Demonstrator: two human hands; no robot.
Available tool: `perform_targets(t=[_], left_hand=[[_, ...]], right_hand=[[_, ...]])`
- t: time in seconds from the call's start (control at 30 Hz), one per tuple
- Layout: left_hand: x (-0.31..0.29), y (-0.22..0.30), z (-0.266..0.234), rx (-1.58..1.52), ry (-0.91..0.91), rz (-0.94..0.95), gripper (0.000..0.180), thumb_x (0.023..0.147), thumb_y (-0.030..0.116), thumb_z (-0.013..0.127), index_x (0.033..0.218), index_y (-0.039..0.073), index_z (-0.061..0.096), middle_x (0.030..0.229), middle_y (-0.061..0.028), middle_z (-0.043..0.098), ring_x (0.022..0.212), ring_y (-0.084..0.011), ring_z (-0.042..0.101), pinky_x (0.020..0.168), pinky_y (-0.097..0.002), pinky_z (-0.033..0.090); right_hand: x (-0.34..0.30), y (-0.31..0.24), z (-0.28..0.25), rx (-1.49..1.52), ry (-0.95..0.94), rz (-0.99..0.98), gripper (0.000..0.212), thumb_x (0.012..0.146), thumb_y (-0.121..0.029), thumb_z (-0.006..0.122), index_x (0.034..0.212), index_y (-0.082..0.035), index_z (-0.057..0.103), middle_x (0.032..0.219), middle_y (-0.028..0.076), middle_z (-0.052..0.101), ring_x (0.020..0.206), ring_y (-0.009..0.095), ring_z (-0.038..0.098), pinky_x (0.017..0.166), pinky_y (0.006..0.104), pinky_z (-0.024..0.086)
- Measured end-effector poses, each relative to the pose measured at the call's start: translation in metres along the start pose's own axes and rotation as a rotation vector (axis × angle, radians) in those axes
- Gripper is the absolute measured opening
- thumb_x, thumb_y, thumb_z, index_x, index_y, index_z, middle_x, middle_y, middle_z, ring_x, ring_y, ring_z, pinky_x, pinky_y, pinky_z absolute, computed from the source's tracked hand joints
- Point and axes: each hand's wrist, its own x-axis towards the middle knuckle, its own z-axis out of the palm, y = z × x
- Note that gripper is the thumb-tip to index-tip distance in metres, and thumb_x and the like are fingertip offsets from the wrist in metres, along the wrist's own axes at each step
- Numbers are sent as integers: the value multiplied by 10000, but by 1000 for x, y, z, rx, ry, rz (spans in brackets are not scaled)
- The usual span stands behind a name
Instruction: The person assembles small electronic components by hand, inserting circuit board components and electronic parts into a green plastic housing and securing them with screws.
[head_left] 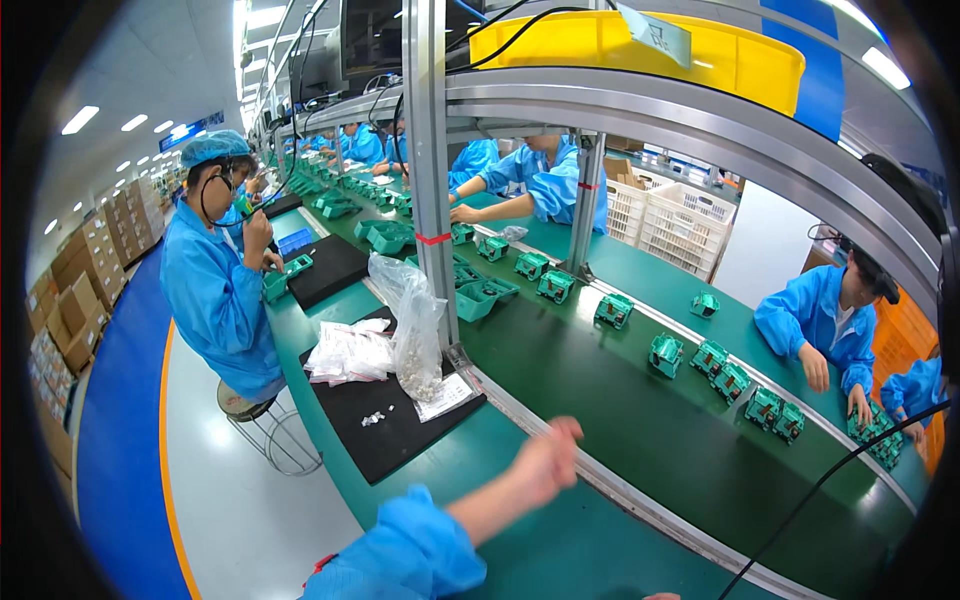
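My left hand (546, 462) reaches out in a blue sleeve over the metal rail beside the green conveyor belt. It is smeared by motion, with the fingers looking bent; whether it holds anything is not visible. At the lower edge only a sliver of skin, apparently my right hand (661, 597), comes into view, its fingers hidden. Nearest on the left is a black mat (385, 440) with a few small white pieces (377, 415) on it. On its far part lie white plastic packets (350, 352) and a clear bag of small pale parts (418, 350).
Green housings (613, 310) stand in a row along the belt (600, 400). A metal post (430, 200) rises by the bag, with a yellow bin (640, 50) overhead. One co-worker (225, 290) sits at left; others work across the belt. A black cable (830, 470) crosses lower right.
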Motion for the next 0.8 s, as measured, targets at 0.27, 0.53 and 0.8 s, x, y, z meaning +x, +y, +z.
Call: perform_targets(t=[0.27,0.53,0.8], left_hand=[[167,181,-104,1802,812,728,306,787,129,337,1070,43,413,875,-189,579,719,-344,580,578,-426,454],[195,186,-103,2088,845,578,292,818,160,327,1054,21,426,833,-172,601,766,-353,581,647,-439,448],[209,171,-122,2053,908,698,168,795,118,373,904,49,480,774,-150,599,728,-334,585,603,-429,450]], right_hand=[[11,13,17,-257,-3,-118,47,749,-48,541,775,-32,504,926,88,440,671,140,429,580,220,369],[14,6,23,-342,-62,-44,50,741,-37,536,755,-24,489,907,97,430,698,169,434,598,240,376],[19,-3,27,-460,-97,-64,61,728,-40,533,764,-15,489,869,130,449,781,259,456,680,299,378]])
